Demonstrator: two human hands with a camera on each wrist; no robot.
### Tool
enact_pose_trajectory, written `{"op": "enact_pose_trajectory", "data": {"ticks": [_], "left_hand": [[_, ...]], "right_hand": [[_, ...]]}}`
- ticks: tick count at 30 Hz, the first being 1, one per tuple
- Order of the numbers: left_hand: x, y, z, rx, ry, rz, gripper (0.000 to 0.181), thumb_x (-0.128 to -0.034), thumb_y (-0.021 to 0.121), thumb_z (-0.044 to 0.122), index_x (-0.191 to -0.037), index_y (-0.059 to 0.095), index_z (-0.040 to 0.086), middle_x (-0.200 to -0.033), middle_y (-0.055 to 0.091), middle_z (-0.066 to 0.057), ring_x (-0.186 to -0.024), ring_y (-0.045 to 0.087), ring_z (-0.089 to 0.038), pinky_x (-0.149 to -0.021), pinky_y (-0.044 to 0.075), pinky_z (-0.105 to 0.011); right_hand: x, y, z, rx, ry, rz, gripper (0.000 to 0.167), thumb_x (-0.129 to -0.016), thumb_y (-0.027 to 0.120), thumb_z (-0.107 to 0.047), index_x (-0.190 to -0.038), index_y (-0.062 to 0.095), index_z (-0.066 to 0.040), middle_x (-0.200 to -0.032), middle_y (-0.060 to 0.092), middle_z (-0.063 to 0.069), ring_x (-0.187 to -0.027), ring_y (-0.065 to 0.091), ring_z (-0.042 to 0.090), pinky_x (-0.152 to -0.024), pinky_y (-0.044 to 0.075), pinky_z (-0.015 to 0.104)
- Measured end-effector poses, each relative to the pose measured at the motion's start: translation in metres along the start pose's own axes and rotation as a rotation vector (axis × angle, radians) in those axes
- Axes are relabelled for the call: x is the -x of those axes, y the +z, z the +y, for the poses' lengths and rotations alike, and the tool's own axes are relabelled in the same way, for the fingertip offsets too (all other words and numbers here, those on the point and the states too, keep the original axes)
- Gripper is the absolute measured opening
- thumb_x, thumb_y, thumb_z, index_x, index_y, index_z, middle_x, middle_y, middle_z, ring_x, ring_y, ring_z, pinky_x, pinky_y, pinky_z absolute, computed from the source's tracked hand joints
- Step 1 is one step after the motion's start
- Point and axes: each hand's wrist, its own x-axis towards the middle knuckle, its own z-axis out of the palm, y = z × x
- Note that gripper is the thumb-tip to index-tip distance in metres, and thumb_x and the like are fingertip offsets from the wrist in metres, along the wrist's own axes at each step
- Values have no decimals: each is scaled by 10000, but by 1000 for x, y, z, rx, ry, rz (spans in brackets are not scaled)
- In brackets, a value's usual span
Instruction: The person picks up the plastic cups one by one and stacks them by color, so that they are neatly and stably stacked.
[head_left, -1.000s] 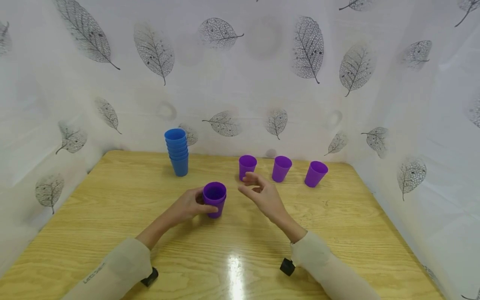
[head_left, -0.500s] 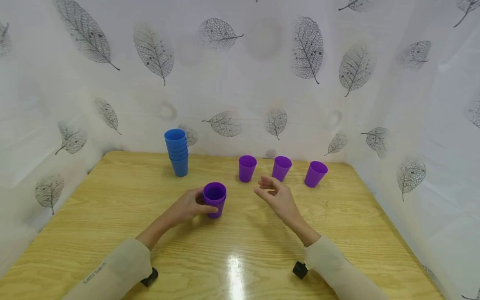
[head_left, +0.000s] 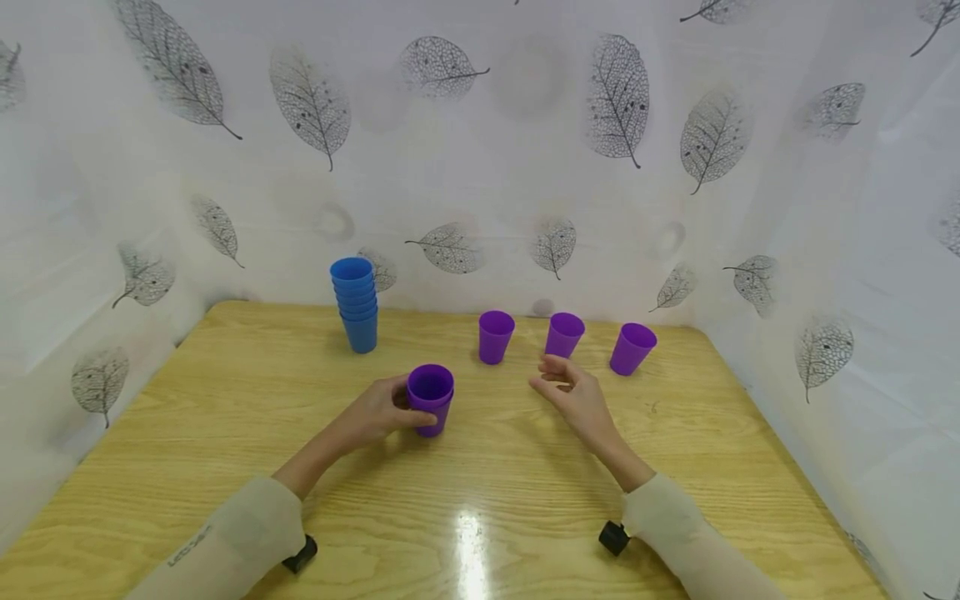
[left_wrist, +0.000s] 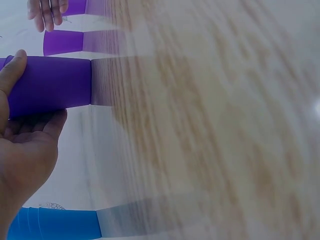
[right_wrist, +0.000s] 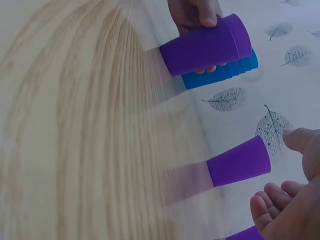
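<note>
My left hand [head_left: 378, 414] grips a nested pair of purple cups [head_left: 431, 404], upright on the table in front of me. In the left wrist view the thumb lies on one side of the purple cups [left_wrist: 55, 85] and the fingers on the other. My right hand [head_left: 581, 402] holds nothing; its fingers are loosely bent, thumb apart. It hovers just in front of the middle purple cup [head_left: 564, 336] of the back row, and I cannot tell whether it touches. Beside that cup stand the left purple cup [head_left: 495, 338] and the right purple cup [head_left: 632, 350].
A tall stack of blue cups [head_left: 362, 321] stands at the back left of the wooden table [head_left: 420, 517]. Behind the table hangs a white leaf-patterned curtain [head_left: 510, 167], which also runs along both sides.
My right hand has moved rightward from the left cup of the back row to the front of the middle one. The left hand and its purple cups have stayed put.
</note>
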Motion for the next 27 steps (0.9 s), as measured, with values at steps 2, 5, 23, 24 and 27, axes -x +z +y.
{"op": "enact_pose_trajectory", "data": {"ticks": [2, 5, 23, 24, 27], "left_hand": [[0, 0, 0, -2, -2, 1, 629, -913, 816, 214, -1438, 552, -11, -1317, 671, -137, -1216, 630, -303, -1074, 490, -498], [-1, 0, 0, -4, -5, 2, 633, -914, 815, 217, -1442, 549, -8, -1325, 667, -137, -1224, 626, -306, -1078, 487, -500], [-1, 0, 0, -8, -2, 1, 639, -912, 819, 224, -1444, 551, -6, -1330, 666, -140, -1228, 625, -308, -1082, 483, -501], [-1, 0, -1, -10, -1, 1, 638, -912, 818, 223, -1444, 551, -6, -1330, 666, -139, -1229, 625, -307, -1082, 484, -500], [-1, 1, -2, -11, 2, 4, 628, -911, 819, 216, -1437, 557, -7, -1322, 671, -138, -1222, 629, -305, -1076, 490, -496]], "right_hand": [[-1, -1, -2, -8, 16, 10, 488, -966, 744, -119, -1378, 576, 82, -1305, 631, 290, -1148, 634, 337, -950, 517, 212], [-3, -1, 1, -13, 20, 26, 491, -964, 742, -97, -1371, 565, 113, -1295, 632, 303, -1132, 639, 331, -927, 510, 171], [-18, -3, 18, 19, 69, -12, 615, -976, 741, -148, -1457, 468, 120, -1407, 552, 307, -1264, 557, 402, -1095, 469, 474], [-19, -2, 19, 17, 65, -9, 623, -972, 748, -160, -1459, 472, 112, -1409, 556, 297, -1267, 559, 393, -1096, 469, 471], [-23, 0, 21, 3, 45, 1, 631, -956, 767, -175, -1448, 488, 106, -1397, 570, 283, -1262, 567, 384, -1092, 471, 465]]}}
